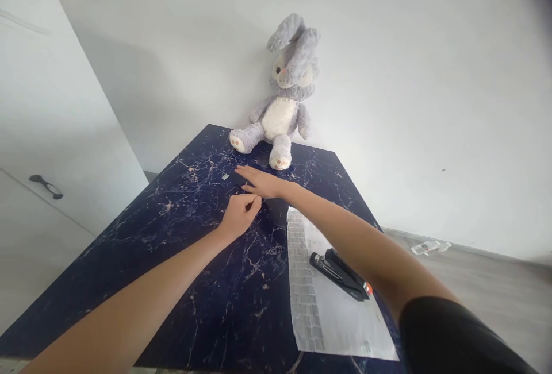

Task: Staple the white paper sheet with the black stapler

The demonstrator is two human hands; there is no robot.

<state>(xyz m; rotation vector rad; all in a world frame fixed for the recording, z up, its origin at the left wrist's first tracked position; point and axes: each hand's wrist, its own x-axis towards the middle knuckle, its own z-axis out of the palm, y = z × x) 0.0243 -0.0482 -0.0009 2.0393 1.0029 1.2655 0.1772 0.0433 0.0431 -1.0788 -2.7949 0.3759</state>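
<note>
My left hand (241, 213) is closed in a pinch, thumb against forefinger, low over the dark blue marbled table (207, 299). What it pinches, if anything, I cannot make out. Just beyond it my right hand (262, 182) lies flat, palm down, fingers stretched to the left. A plain dark patch (277, 211), perhaps a dark sheet or a shadow, shows below my right wrist. Near the right fingertips lies a tiny pale green piece (225, 177). Under my right forearm, a black stapler (338, 275) rests on a white paper sheet (345, 328) with a grey brick-patterned strip.
A grey plush rabbit (279, 118) sits at the table's far end against the white wall (409, 75). To the left stands a white cabinet (56, 104) with a dark handle (46, 187). Clear plastic (430, 247) lies on the floor at the right.
</note>
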